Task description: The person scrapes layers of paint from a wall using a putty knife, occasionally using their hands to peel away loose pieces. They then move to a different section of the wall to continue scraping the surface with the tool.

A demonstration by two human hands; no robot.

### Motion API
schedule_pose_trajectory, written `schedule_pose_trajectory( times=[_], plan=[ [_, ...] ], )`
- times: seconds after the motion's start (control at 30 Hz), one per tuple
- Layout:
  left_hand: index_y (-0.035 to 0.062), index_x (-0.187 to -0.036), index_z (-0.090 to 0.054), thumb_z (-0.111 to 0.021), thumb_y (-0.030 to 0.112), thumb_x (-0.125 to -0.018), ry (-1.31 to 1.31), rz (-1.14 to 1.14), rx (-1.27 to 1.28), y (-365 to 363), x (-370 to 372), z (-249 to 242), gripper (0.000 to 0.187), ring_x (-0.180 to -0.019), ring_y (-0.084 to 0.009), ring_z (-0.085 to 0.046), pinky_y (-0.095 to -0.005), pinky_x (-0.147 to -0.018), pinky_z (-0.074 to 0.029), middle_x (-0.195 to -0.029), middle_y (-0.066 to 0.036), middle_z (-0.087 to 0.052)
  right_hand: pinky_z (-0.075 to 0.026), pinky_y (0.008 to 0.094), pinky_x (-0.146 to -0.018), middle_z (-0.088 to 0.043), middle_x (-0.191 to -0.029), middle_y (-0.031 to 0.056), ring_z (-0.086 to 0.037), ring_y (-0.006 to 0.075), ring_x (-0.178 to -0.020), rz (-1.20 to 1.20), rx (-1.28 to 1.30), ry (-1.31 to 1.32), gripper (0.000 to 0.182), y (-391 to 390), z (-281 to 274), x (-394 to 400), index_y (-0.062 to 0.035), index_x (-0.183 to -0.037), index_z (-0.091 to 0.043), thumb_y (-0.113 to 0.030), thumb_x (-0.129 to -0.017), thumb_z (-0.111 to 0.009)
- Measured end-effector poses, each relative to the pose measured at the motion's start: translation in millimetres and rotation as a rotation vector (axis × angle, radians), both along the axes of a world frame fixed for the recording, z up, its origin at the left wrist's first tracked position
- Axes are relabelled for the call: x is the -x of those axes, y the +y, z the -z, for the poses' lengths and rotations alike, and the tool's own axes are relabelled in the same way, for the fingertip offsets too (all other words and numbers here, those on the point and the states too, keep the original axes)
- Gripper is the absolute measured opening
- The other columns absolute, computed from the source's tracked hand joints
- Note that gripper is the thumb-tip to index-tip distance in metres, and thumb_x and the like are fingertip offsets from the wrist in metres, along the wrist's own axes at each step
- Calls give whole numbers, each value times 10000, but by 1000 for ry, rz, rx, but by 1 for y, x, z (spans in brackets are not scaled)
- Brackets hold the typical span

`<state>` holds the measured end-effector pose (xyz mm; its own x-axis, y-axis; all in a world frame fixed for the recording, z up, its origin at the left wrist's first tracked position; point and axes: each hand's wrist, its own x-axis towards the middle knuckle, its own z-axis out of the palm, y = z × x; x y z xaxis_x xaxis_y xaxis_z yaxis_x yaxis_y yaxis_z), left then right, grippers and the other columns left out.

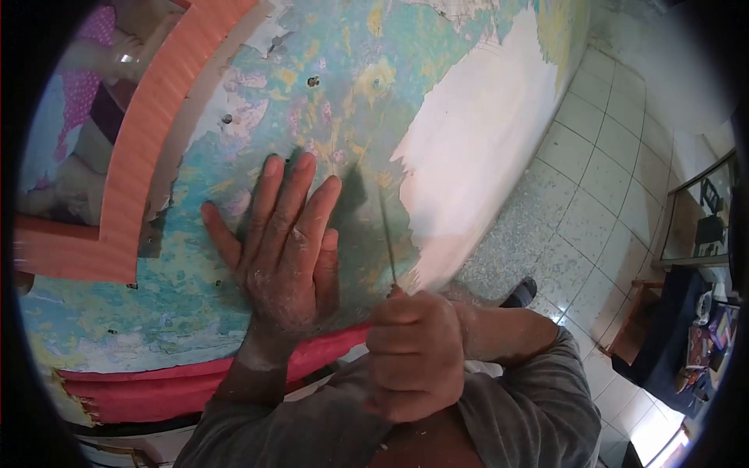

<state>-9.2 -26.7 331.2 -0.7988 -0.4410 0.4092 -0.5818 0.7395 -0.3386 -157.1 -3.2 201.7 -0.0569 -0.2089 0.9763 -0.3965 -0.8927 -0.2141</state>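
My left hand (289, 242) lies flat with fingers spread on a painted panel (234, 304), its turquoise paint worn and flaking in patches of yellow and lilac. Dust whitens the knuckles and wrist. To its right, my right hand (417, 355) is a fist around a scraper (388, 242). The thin blade sticks out past the thumb toward the panel and is seen nearly edge-on, with a dark shadow left of its tip. The handle is hidden inside my fingers. Beyond the blade, a large bare white patch (476, 125) with ragged paint edges runs along the panel's right side.
An orange ridged frame (148, 148) at the left surrounds a picture or opening with a pink-clothed person in it. Red trim (156, 382) borders the panel's near edge. Flakes litter the tiled floor (585, 171) at right. Beyond stands a dark-covered seat (663, 335) with assorted items.
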Motion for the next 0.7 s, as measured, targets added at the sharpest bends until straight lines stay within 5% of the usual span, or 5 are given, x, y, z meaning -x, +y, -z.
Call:
schedule_pose_trajectory(
  times=[0.1,0.23,0.3,0.37,0.7],
  plan=[
    [76,-1319,-592,-375,232,-1031,-54,-26,79,1,0,0,393,-1402,-282,-430,-553,-1188,52,-1413,-91,-566,-324,349,-475,-428,-609,1,-452,175,-521,-108,78,54,251,4,-8,-17,-142,-602,-465,-210,-620,-706],
    [79,-1377,-533,-338,398,-1035,134,158,-70,-8,-7,5,507,-1420,-275,-402,-561,-1175,113,-1427,-118,-546,-311,353,-472,-419,-609,0,-449,174,-522,-72,202,-25,248,19,-25,-10,-146,-607,-470,-202,-564,-708],
    [58,-1403,-497,-265,494,-1041,242,273,-152,-9,-5,5,612,-1421,-290,-398,-562,-1175,115,-1435,-136,-534,-327,358,-448,-441,-596,9,-455,204,-496,-101,135,-3,234,5,-21,-1,-121,-597,-475,-150,-641,-703],
    [-50,-1458,-331,-55,532,-1025,248,339,-114,-13,4,6,776,-1415,-343,-392,-532,-1196,75,-1409,-258,-514,-372,369,-452,-490,-625,29,-486,238,-504,-73,20,7,190,1,-11,7,-101,-626,-520,-135,-719,-683],
    [-53,-1465,-317,6,550,-1007,263,329,-131,-23,10,6,822,-1414,-329,-398,-496,-1206,71,-1391,-288,-518,-472,376,-522,-580,-625,66,-589,203,-576,210,-129,-19,162,-26,16,28,-149,-686,-629,-276,-718,-725]
  ],
)
